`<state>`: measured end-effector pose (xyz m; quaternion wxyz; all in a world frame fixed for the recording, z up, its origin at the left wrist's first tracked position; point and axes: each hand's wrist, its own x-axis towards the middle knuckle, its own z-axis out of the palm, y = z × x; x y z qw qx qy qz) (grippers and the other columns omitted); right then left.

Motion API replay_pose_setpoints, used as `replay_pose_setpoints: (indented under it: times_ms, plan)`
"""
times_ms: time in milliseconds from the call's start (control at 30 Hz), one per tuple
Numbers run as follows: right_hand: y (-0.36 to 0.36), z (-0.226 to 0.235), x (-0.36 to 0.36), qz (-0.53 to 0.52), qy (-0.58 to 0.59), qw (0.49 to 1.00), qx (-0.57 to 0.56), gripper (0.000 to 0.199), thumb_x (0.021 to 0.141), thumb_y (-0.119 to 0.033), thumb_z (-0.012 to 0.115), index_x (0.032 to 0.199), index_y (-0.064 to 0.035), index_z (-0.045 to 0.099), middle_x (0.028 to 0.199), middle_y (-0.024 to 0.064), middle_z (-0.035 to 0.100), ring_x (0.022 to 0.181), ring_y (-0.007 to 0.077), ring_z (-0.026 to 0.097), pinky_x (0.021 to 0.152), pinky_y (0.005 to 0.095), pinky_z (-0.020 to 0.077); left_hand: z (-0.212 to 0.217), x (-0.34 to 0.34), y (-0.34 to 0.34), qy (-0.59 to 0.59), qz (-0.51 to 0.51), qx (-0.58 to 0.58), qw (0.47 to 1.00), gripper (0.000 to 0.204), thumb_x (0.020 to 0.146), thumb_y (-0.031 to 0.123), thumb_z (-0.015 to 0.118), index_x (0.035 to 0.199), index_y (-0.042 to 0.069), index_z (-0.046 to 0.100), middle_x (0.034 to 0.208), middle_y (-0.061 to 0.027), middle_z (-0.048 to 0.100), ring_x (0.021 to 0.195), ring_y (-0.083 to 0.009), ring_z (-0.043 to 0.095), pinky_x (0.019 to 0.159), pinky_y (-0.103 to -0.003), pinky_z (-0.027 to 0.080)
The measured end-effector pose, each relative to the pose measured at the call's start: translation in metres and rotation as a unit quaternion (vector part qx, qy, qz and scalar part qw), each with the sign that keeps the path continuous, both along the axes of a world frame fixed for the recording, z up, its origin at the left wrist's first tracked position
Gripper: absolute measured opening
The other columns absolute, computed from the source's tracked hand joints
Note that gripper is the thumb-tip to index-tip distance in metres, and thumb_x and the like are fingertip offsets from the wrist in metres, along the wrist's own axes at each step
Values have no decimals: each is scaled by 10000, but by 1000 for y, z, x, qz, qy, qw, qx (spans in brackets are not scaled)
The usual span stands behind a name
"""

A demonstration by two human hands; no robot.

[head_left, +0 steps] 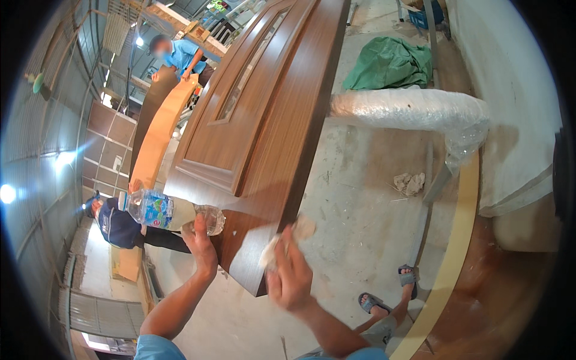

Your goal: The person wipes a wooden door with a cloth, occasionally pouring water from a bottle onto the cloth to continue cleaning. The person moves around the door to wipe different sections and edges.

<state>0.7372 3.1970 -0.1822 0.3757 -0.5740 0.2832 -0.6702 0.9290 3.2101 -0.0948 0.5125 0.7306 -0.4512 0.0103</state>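
Note:
A brown wooden door [255,213] with raised panel moulding and a narrow glazed strip stretches away from me. My left hand [203,252] is closed around the lower part of a clear plastic bottle [183,215], which lies nearly on its side over the door's near left corner. The bottle has a blue and green label, and its top points left. At the door's near right edge, my right hand [291,275] grips a pale cloth [304,228] with its fingers bent around it. Parts of the cloth stick out on both sides of the fingers and look slightly blurred.
Bubble-wrapped padding [408,108] covers a support right of the door. Beyond it lies a green sheet [390,63], with crumpled paper [410,183] on the concrete floor. Someone in a dark cap [120,223] is at left; another person in blue [183,55] works beside an orange-faced panel [157,135].

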Motion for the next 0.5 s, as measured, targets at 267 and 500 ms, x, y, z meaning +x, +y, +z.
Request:
replay_pose_setpoints:
  times_ms: [267, 500]
  plan:
    - [-88, -21, 15, 4, -138, 988, 71, 342, 841, -71, 676, 1175, -27, 616, 1026, 165, 644, 873, 357, 641, 755, 411, 524, -10, 24, 5, -46, 24, 25, 998, 583, 1017, 410, 562, 1358, -58, 490, 1324, -179, 547, 1213, -266, 512, 1070, -386, 363]
    - [-217, -12, 8, -79, -101, 991, 40, 292, 819, -3, 653, 1104, -64, 632, 914, 135, 598, 792, 315, 636, 689, 370, 514, -8, 17, 8, 7, 44, 33, 998, 659, 1018, 441, 547, 1439, -45, 401, 1399, -178, 493, 1281, -271, 475, 1118, -393, 329]
